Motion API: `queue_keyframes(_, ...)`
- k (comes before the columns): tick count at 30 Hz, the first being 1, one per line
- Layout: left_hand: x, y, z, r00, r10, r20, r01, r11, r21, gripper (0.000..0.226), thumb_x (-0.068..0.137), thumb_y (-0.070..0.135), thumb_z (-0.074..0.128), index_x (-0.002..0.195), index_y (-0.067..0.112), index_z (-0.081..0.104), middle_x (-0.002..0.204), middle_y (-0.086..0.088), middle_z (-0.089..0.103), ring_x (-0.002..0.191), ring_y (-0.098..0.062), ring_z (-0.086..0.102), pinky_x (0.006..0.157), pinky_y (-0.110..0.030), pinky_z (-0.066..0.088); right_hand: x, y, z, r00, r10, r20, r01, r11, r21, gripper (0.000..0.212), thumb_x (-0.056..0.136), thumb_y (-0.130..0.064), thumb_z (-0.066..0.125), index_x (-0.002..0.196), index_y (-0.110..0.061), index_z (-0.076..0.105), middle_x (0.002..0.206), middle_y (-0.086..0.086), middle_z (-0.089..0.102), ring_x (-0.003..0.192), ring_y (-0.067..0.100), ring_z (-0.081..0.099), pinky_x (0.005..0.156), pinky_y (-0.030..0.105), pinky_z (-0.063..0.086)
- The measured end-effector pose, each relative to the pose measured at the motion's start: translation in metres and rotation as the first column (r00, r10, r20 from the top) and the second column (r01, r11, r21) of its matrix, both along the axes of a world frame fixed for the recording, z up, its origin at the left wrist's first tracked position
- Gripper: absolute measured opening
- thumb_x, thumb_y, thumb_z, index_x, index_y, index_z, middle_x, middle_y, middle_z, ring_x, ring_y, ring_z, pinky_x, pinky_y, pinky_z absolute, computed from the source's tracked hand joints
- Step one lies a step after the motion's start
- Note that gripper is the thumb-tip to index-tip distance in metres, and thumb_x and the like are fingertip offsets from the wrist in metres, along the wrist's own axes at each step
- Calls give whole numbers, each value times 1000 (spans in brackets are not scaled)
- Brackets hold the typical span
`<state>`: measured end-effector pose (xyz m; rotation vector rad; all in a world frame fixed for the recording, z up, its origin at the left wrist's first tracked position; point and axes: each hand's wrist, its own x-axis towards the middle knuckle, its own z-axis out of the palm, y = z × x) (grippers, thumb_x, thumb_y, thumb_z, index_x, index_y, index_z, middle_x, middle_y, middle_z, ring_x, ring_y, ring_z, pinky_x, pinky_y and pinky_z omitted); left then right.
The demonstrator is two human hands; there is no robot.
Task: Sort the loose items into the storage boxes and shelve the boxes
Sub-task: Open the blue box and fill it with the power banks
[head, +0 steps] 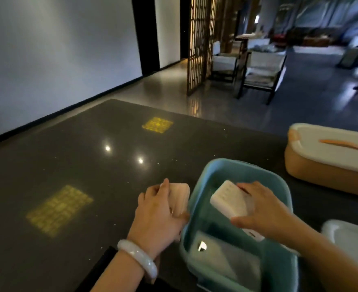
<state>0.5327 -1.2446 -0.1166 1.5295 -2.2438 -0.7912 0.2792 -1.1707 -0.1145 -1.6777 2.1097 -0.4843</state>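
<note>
With each hand gripping a pack, left hand (159, 213) pink pack (179, 198), right hand (266, 209) white pack (229, 200), either could slip outside the teal box (197, 207).

- The dark table (72, 165) lies bare across its left and far parts, giving a hand wide room there.
- The teal box (279, 268) fills the near right, both hands at its near-left rim.
- The orange box (321, 171), lidded, blocks the far right.
- A white lid (353, 239) crowds the near right edge.

The left hand (159, 213) grips a pink block (179, 198); the right hand (264, 209) holds a white block (229, 199) over the teal box (201, 186).
</note>
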Motion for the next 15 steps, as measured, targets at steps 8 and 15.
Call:
queue_keyframes(8,-14,6,-1,997,-29,68,29,1000,2,103,74,60,68,152,33,7,147,11,25,132,-13,24,109,-37,30,25,5,-25,961,275,-39,-267,952,147,90,57,-74,61,134,-44,26,123,-22,31,111,0,27,104,31,27)
queue_keyframes(15,-10,6,3,991,-106,86,109,993,-35,103,78,59,66,152,30,1,147,12,22,130,-11,22,112,-35,31,54,0,-43,966,255,-36,-245,954,172,90,59,-74,63,135,-41,27,126,-20,31,110,-1,27,96,23,27)
